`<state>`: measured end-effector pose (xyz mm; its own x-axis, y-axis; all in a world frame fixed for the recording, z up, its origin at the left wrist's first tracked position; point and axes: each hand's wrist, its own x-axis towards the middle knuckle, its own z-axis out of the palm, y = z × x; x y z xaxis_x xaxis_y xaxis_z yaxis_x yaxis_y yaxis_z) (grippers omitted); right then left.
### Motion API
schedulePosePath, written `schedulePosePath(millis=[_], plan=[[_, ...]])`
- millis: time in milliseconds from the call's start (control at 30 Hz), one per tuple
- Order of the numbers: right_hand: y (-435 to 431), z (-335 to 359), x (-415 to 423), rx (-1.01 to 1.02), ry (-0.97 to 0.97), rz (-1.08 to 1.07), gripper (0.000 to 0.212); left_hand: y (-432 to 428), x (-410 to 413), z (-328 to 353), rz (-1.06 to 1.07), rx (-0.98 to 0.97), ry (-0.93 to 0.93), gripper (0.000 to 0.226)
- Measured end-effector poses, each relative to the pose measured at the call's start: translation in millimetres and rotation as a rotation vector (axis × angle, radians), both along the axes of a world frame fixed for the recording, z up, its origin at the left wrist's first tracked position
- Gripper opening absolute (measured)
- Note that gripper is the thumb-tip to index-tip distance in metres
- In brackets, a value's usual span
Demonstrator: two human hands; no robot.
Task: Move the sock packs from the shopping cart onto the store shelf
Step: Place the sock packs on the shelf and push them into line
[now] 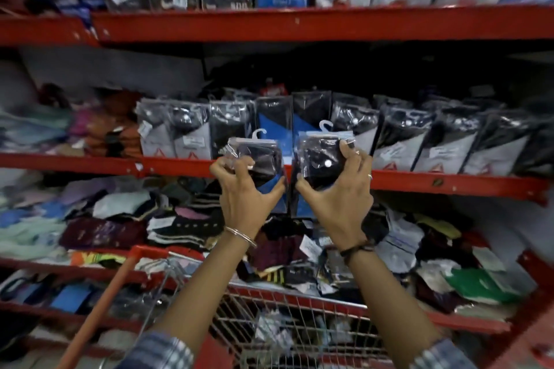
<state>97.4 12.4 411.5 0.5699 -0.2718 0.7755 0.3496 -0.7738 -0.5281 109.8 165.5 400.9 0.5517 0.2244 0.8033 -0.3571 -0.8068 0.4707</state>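
My left hand (243, 192) grips a clear-wrapped sock pack (260, 156) with dark and blue socks and a white hook on top. My right hand (338, 189) grips a second sock pack (320, 156) of the same kind. Both packs are held upright, side by side, in front of the red edge of the middle shelf (449, 183). Behind them stands a row of sock packs (398, 141) on that shelf. The shopping cart (287, 323), red-framed with a wire basket, is below my forearms and holds more packs.
An upper shelf (299, 24) carries boxed sock packs. The lower shelf (120, 219) is heaped with loose colourful socks and packs. Folded coloured items lie at the middle shelf's left end (90, 126). The cart's red handle bar (99, 308) slants at lower left.
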Motion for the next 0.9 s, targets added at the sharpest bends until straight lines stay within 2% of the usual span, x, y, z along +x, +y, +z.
schedulePosePath(millis=[233,467,700,833,900], plan=[[10.2,23.1,51.1,0.087,-0.109,-0.030,0.086,0.6,41.7,24.9,-0.051,-0.015,-0.078,0.069],[15.3,28.5,84.5,0.092,-0.211,-0.024,0.075,0.4,79.6,33.2,-0.106,-0.013,-0.127,0.064],[24.5,13.1,117.5,0.044,-0.112,0.001,0.077,-0.5,108.4,22.3,-0.086,0.046,-0.067,0.059],[20.8,-2.5,132.8,-0.088,-0.031,-0.103,0.080,-0.7,122.8,1.6,-0.044,0.122,-0.018,0.049],[20.0,-12.1,137.9,-0.161,0.026,-0.180,0.077,0.9,131.3,-9.3,0.022,0.236,0.028,0.054]])
